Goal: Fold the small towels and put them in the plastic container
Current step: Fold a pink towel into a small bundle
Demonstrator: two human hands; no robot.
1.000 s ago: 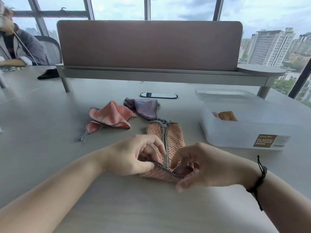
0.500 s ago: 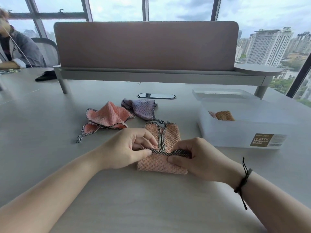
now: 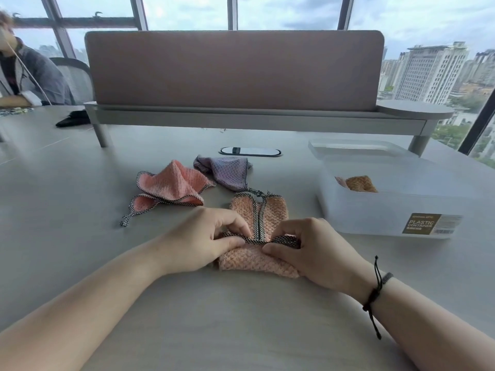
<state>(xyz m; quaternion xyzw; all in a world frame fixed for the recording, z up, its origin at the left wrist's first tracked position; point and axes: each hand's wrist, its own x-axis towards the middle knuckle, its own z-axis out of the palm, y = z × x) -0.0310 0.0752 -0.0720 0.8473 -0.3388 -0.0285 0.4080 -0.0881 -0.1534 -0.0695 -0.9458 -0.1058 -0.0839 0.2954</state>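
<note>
A peach towel [image 3: 258, 261] with checked trim lies on the table in front of me, its near end folded up over itself. My left hand [image 3: 206, 242] pinches the folded edge at its left. At the right end of that edge my right hand [image 3: 313, 250] pinches it too. A crumpled pink towel [image 3: 171, 186] lies behind to the left, and a crumpled purple towel [image 3: 227, 172] sits beside it. The translucent plastic container [image 3: 388, 210] stands open at the right, with a folded orange towel [image 3: 360, 183] inside.
The container's lid [image 3: 359, 148] lies behind it. A desk divider panel [image 3: 233, 70] on a raised shelf spans the back. An oval cable port [image 3: 250, 151] sits in the table. A person [image 3: 24, 76] sits at the far left, near a black object [image 3: 72, 120].
Both hands have carried the towel's near edge away from me and laid it over the towel's middle, making a fold. The fold now lies flatter than half a second ago.
</note>
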